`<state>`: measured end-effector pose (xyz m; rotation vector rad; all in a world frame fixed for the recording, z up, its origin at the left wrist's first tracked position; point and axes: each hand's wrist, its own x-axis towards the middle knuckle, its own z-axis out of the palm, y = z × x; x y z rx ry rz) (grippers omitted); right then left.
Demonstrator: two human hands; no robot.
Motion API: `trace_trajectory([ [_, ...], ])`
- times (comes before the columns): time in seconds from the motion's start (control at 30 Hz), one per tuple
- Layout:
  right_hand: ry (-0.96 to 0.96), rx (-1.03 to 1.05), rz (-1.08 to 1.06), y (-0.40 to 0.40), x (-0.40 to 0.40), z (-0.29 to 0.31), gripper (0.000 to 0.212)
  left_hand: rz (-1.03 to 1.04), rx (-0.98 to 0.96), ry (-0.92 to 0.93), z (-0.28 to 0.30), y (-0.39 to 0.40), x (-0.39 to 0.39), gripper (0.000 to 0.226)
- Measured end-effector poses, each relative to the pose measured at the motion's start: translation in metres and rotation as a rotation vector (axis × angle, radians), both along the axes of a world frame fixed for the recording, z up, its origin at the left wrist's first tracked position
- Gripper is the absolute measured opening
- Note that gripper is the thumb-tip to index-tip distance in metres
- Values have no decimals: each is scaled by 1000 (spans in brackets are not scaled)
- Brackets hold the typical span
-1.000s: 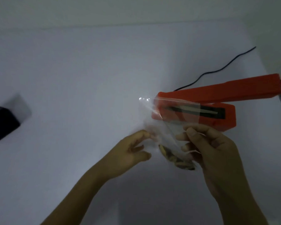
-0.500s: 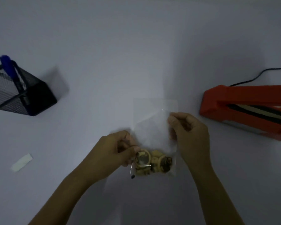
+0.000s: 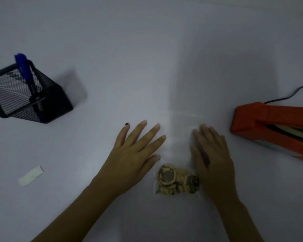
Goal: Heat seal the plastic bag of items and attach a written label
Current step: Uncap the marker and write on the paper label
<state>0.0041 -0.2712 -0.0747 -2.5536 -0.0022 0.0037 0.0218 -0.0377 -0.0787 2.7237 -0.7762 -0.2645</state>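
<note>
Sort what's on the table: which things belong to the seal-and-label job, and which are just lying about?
Job:
plastic bag of items
orange heat sealer
blue marker
white label strip

Lying about:
mesh pen holder
small dark speck

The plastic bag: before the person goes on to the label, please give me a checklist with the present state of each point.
1. Plastic bag lies flat on the table: ok.
2. Items sit at the bag's near end: ok.
3. Far edge of the bag is sealed: cannot tell, the film is too clear.
4. Left hand and right hand are free, fingers straight: ok.
5. White label lies within view, left of the hands: ok.
6. Blue marker stands in the mesh holder: ok.
</note>
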Motion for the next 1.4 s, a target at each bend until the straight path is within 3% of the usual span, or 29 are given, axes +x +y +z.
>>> trace_trajectory([
  [0.2,40,85,-54,4,3,11,44,3,-12,8,5,0,-2,49],
  [0.33,74,137,-119,22,12,36,45,69,-140,57,33,9,-1,51],
  [0.57,42,272,-46,106,57,91,34,365,-349,-180,101,62,-3,37],
  [0.7,-2,351,96,173,90,112,33,607,-337,-312,123,106,0,38],
  [0.8,59,389,169,224,116,120,36,771,-264,-242,118,140,4,49],
  [0.93,160,343,243,277,145,111,46,786,-208,-110,95,163,3,52],
  [1.13,38,211,278,292,148,101,28,763,-233,-61,91,163,-4,57],
  [1.3,-95,188,254,285,138,144,14,843,-413,-5,110,159,-1,57],
  [1.4,-124,386,160,269,121,192,12,877,-548,-75,140,160,1,52],
])
